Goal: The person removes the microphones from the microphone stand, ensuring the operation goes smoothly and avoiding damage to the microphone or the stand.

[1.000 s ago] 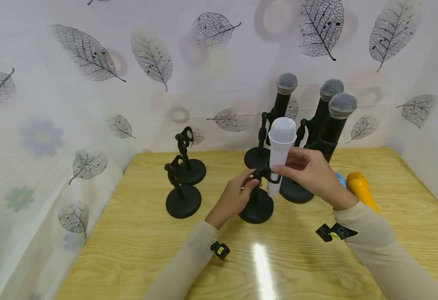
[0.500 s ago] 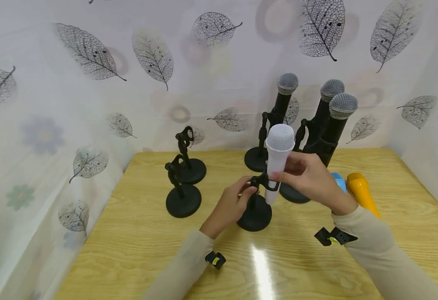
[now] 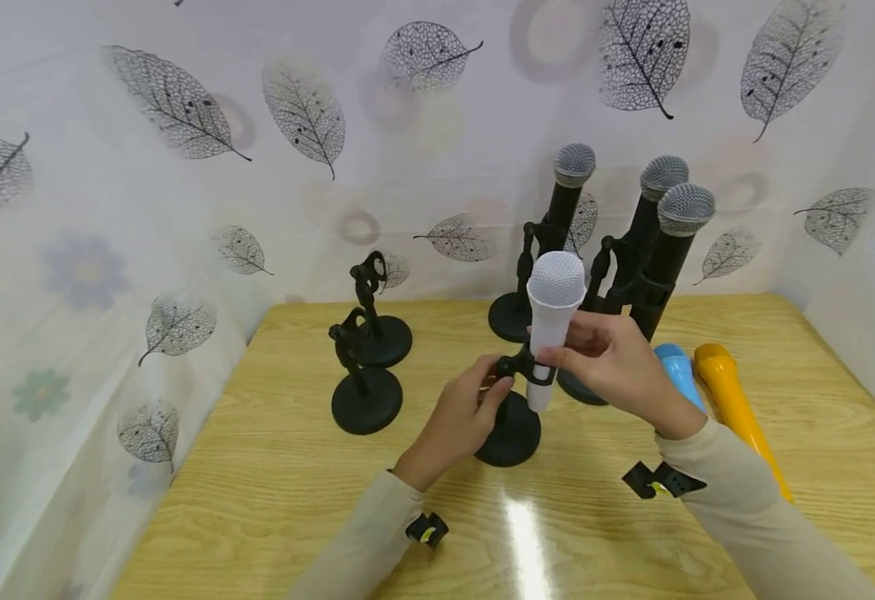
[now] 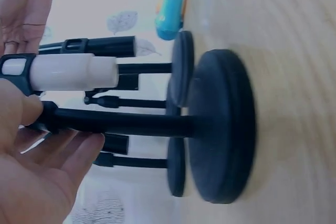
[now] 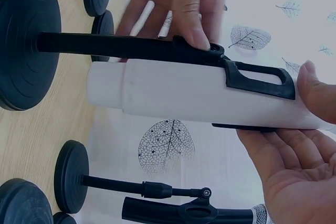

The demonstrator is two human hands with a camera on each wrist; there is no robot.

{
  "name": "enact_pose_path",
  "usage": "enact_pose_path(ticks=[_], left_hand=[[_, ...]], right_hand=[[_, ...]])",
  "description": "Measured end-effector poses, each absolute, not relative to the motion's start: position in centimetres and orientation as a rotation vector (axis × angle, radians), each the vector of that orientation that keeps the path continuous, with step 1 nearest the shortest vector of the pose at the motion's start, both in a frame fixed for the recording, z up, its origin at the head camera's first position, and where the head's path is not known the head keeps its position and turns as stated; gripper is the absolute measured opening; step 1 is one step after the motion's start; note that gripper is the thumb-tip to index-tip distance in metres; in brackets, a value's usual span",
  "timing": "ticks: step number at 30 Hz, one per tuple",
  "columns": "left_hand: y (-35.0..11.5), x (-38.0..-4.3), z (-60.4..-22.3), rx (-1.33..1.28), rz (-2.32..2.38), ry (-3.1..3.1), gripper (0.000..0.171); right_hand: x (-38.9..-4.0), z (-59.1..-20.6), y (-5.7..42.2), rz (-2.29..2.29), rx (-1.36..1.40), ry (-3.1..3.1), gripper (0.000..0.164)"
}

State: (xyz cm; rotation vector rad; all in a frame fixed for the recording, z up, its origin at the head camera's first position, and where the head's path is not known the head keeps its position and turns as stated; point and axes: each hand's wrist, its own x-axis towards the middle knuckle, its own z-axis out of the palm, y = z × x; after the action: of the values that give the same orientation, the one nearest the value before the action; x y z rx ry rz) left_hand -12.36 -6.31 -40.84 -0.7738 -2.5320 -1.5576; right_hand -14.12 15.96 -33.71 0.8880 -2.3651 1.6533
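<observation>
A white microphone (image 3: 555, 287) with a mesh head leans slightly, its body passing through the clip (image 5: 257, 82) of a black desk stand (image 3: 508, 433). My right hand (image 3: 617, 367) pinches the microphone's body just by the clip, thumb on the near side. With thumb and fingers my left hand (image 3: 456, 417) grips the stand at the joint below the clip. In the left wrist view the stand's round base (image 4: 223, 124) appears at or very near the tabletop; contact cannot be judged. The microphone's narrow tail (image 5: 105, 85) sticks out below the clip.
Two black stands (image 3: 366, 400) with bare clips stand at the left. Behind my right hand, three black microphones (image 3: 681, 217) with silver heads sit in stands. Blue (image 3: 679, 371) and orange (image 3: 733, 400) microphones lie at the right, partly behind my right arm.
The white microphone has moved down and slightly left, sitting lower in the clip. Both hands and the stand have shifted a little towards me. More of the blue and orange microphones shows.
</observation>
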Motion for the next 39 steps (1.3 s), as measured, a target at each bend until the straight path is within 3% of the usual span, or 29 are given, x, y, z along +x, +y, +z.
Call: enact_pose_path(ticks=[19, 39], left_hand=[[-6.0, -13.1, -40.1, -0.896, -1.327, -2.254, 0.017], [-6.2, -13.5, -40.5, -0.928, -1.323, -2.24, 0.016]], right_hand=[[-13.8, -34.0, 15.6, 1.529, 0.885, -2.326, 0.03], [-13.5, -33.9, 15.4, 1.491, 0.833, -2.295, 0.03]])
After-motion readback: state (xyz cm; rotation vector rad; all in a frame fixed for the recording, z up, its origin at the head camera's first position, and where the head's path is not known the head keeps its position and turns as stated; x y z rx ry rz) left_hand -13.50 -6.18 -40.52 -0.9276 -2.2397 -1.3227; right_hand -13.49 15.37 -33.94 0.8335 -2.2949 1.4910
